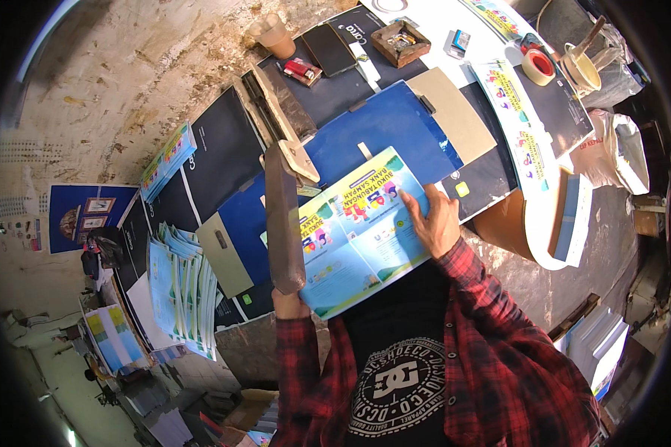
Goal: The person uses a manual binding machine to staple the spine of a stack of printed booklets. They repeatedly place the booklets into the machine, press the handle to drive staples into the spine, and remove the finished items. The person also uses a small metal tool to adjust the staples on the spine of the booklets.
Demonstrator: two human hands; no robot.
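My right hand holds a light-blue printed booklet, opened flat, by its right edge, with the thumb on top. The booklet tilts over the near side of a blue board. Its left edge meets a long brown lever, which belongs to what looks like a long-reach stapler with a worn beige body. At the lever's near end is my left hand; the lever hides its fingers, so I cannot tell whether they grip it.
Fanned booklets lie left, with another stack behind. Along the back are a plastic cup, a red lighter, a dark phone and a wooden ashtray. Tape and more printed sheets sit right.
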